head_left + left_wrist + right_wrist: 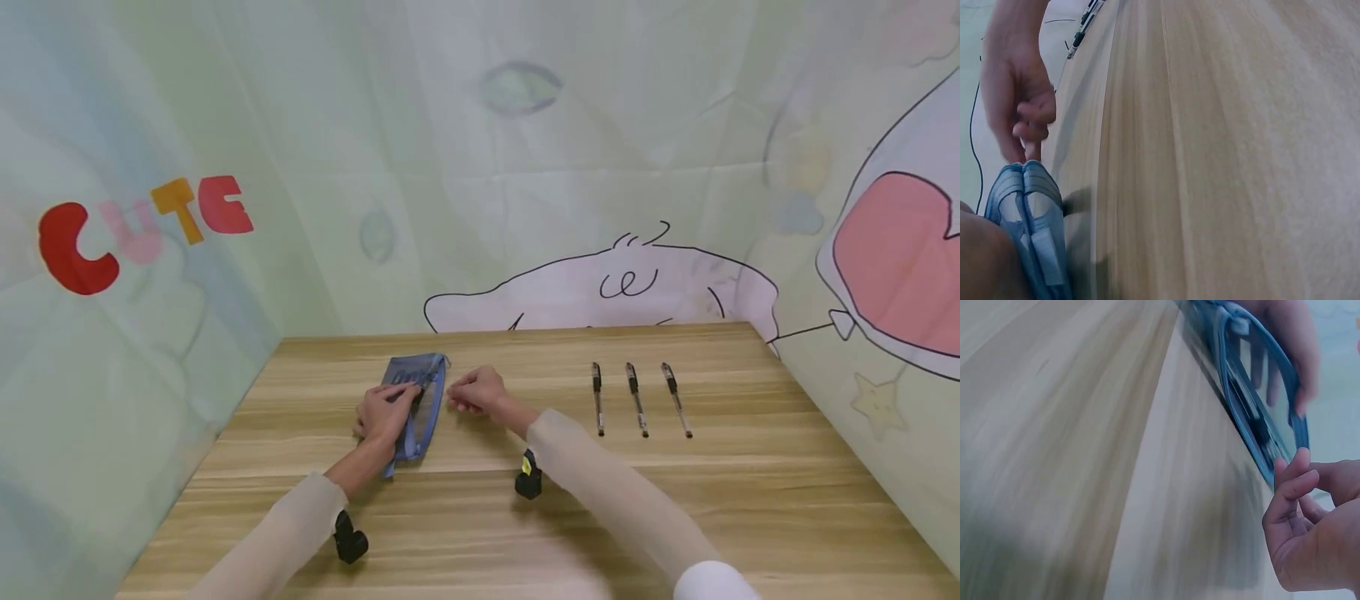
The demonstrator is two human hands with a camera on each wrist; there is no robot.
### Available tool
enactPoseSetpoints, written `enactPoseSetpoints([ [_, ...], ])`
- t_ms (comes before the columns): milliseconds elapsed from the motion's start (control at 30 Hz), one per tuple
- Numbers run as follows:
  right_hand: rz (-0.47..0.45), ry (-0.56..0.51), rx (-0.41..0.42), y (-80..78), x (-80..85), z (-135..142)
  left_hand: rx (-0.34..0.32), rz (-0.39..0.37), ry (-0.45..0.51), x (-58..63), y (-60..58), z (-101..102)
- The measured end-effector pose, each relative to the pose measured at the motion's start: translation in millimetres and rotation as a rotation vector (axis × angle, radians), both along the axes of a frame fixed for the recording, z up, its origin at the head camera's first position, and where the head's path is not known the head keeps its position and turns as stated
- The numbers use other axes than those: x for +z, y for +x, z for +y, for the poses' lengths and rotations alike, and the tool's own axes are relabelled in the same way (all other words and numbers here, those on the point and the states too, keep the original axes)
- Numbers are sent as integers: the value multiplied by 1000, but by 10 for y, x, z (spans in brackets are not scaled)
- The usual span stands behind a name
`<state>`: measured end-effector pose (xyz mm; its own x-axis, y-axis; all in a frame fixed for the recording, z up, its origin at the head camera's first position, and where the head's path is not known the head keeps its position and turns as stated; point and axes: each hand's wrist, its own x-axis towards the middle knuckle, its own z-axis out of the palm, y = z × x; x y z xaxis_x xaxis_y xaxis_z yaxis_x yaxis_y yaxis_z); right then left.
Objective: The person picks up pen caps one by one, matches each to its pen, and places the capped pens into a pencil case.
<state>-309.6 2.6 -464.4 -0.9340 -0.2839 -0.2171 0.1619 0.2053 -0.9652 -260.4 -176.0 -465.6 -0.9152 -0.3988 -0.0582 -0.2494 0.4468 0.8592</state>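
Observation:
A blue mesh pencil case (402,367) lies at the left of the table, its zip side facing right and gaping. My left hand (384,414) grips its upper layer; in the right wrist view the thumb lies on the blue rim (1280,355) and other fingers show through the mesh. Inside the case a dark pen (1255,420) is visible. Just right of the opening is my right hand (480,390), fingers curled, thumb and fingertips close together. Its fingertips overlap the case's far end in both wrist views, but whether they pinch the edge is unclear.
Three black-capped clear pens, the left one (597,400), the middle one (637,400) and the right one (677,400), lie side by side on the wooden table (480,533). A printed cloth backdrop (360,167) rises behind the table.

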Motion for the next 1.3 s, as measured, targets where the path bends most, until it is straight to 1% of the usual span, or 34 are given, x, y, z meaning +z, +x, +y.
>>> enactPoseSetpoints([
  [133,-4,50,-17,15,-11,376,-4,-2,8,-9,2,0],
  [300,-30,104,-58,57,-8,946,-15,-9,8,-13,5,-4],
  [467,-46,138,-127,42,80,1511,-24,2,14,9,-14,8],
  [633,-13,174,-178,19,144,1923,-24,-5,11,19,-24,20],
  [700,11,199,-185,17,150,2022,-26,-11,9,7,-21,14],
  [800,32,238,-217,4,116,2121,-30,-12,3,-15,-16,6],
  [900,40,273,-243,-18,79,2164,-28,-10,-5,-23,-14,-9],
  [1067,41,286,-283,-43,45,2192,-32,-9,-2,-9,9,-7],
  [1300,41,286,-261,-47,29,2181,-35,4,-6,2,21,-11],
])
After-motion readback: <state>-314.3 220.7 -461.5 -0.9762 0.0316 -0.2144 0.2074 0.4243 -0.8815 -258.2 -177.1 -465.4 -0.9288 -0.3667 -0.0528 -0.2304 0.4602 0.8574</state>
